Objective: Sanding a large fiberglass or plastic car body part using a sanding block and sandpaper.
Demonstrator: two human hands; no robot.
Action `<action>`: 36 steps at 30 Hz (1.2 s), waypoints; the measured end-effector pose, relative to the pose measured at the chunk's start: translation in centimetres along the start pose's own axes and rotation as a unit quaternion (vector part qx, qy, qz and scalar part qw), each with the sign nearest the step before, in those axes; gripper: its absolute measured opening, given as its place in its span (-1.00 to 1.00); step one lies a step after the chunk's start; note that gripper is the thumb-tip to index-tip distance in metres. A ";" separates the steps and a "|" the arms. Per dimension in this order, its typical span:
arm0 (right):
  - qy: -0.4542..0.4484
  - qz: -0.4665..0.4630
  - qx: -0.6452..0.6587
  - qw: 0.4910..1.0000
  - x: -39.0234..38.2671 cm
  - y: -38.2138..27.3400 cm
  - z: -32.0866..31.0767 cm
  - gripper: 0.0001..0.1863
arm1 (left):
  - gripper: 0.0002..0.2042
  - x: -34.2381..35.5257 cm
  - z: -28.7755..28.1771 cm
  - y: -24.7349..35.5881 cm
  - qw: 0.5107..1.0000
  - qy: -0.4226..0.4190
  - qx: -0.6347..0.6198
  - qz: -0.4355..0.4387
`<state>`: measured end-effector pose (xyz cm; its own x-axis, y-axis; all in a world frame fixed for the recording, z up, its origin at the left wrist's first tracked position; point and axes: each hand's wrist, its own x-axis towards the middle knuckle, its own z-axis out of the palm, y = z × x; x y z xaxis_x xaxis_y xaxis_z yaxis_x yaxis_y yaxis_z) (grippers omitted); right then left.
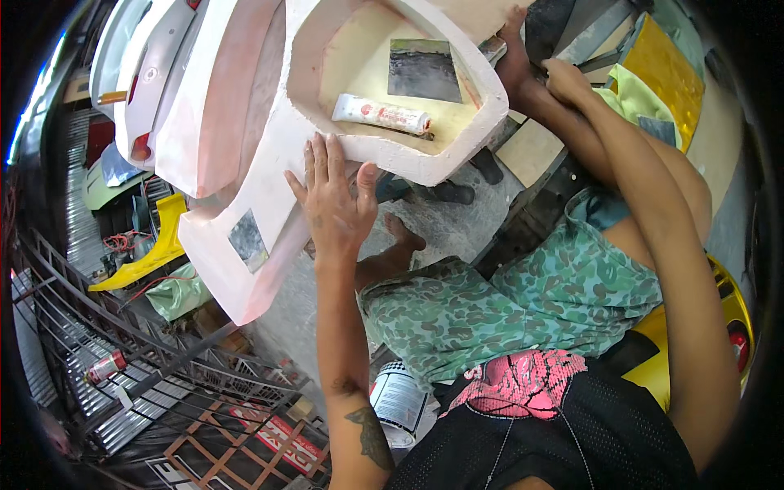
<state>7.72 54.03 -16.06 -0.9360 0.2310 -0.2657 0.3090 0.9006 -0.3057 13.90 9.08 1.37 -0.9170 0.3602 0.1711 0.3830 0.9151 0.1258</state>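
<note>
My left hand [335, 196] lies flat, fingers stretched, on the rim of a large white moulded body panel [269, 171] with pinkish patches. A hollow opens in the panel just beyond my fingertips. In it lie a white squeeze tube [380, 114] with reddish smears and a dark square sheet [423, 71]. A smaller grey square piece [247, 239] sits on the panel's lower arm. My right hand [567, 82] is curled against my lower leg, with nothing visible in it.
Pale curved panels [216, 90] stand at the left, near a yellow panel [151, 249]. A metal rack [139, 384] fills the lower left. Beside my left arm stands a paint can [398, 404]. A gold panel [665, 73] and a light-green cloth [637, 102] lie at the far right.
</note>
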 end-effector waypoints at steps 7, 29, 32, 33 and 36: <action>-0.038 -0.007 -0.018 0.999 -0.2 -1.2 -0.7 -0.60 | -0.30 -0.2 0.9 3.0 0.999 0.030 0.008 0.033; -0.017 -0.029 -0.007 0.999 0.7 0.0 0.7 -0.64 | -0.28 -5.1 2.7 5.9 0.967 0.161 -0.199 -0.005; -0.017 -0.030 -0.010 0.999 1.0 0.5 0.8 -0.62 | -0.17 -5.9 3.3 7.8 0.855 0.030 -0.495 -0.155; -0.014 -0.034 -0.011 0.999 1.2 0.6 0.7 -0.61 | -0.15 -5.8 3.8 8.4 0.873 0.029 -0.477 -0.097; 0.002 -0.055 -0.014 0.998 1.5 2.3 -0.1 -0.60 | -0.13 -6.1 5.0 12.3 0.833 0.052 -0.543 -0.095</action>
<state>7.02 56.50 -17.04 -0.9647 0.1326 -0.2276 0.2004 0.9303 -0.3071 23.63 19.09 -3.02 -0.9795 0.1593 0.1236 0.1587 0.2308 0.9600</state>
